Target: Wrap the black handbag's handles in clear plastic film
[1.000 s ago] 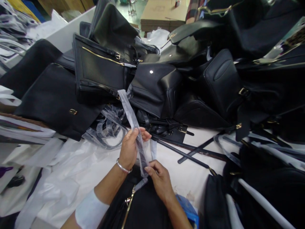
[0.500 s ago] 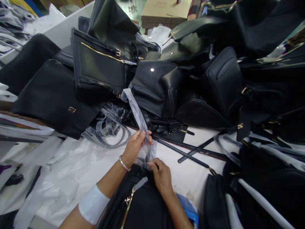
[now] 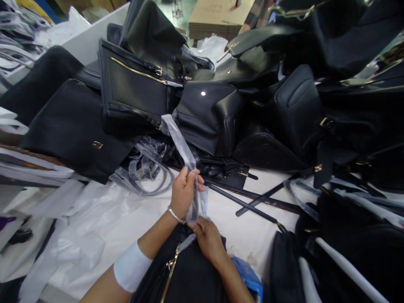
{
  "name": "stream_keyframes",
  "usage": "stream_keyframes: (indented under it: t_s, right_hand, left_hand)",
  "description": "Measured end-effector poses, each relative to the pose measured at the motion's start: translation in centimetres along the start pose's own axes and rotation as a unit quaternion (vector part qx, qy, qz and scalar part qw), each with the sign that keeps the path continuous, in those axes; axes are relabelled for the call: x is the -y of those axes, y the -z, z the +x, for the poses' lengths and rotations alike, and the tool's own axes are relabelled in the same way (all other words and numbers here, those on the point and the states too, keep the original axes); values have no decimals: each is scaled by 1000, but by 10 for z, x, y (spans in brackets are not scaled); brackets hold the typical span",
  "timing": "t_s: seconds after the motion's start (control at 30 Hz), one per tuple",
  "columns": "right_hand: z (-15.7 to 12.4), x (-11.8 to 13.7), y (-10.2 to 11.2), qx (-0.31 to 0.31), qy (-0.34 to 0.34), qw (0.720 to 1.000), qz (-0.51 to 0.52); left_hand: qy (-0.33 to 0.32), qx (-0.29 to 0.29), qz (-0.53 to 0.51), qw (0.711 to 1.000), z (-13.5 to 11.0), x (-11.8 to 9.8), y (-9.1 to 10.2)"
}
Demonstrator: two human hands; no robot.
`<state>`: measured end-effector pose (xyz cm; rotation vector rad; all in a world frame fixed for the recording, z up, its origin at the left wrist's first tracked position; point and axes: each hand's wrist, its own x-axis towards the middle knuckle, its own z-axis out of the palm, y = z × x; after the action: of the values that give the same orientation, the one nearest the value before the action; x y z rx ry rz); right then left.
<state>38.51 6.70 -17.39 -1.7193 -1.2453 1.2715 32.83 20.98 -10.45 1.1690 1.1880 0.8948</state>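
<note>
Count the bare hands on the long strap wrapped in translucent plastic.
2: the left hand grips the strap partway along; the right hand holds it lower down. None seems hidden.

Left forearm (image 3: 158, 235) slants in from the lower left, and the left hand (image 3: 184, 193) is about mid-frame, kinda pinching, fingertips poking out to the right. Right hand (image 3: 208, 240) sits a bit lower, pinching too, its forearm (image 3: 233, 273) angled up-left from the bottom edge.
</note>
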Motion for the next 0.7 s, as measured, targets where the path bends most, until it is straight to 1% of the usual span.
stream_keyframes:
  t_s: [0.03, 0.07, 0.17, 0.27, 0.33, 0.4, 0.53, 0.63, 0.7]
  right_hand:
    - [0, 1, 0, 0, -2, 1000, 17]
    - [0, 2, 0, -1, -2, 1000, 31]
    - [2, 2, 0, -3, -4, 999, 46]
    - [2, 1, 0, -2, -14, 999, 50]
    - [1, 1, 1, -2, -18, 998, 59]
    - [-1, 1, 0, -7, -29, 998, 55]
    - [-2, 1, -3, -21, -70, 997, 21]
    - [-2, 0, -5, -23, -73, 997, 28]
    - [-3, 0, -5, -20, -72, 996, 45]
  left_hand:
    - [22, -9, -33, 999, 0, 5, 2]
    - [45, -6, -67, 997, -1, 11, 4]
    - [116, 53, -138, 982, -13, 28, 11]
    - [207, 106, -153, 960, -33, 44, 16]
    - [244, 113, -152, 951, -42, 51, 18]
    - [241, 104, -143, 954, -42, 55, 19]
    - [203, 87, -128, 967, -30, 58, 17]
    - [180, 82, -122, 973, -25, 63, 13]
    - [174, 79, -119, 974, -27, 68, 10]
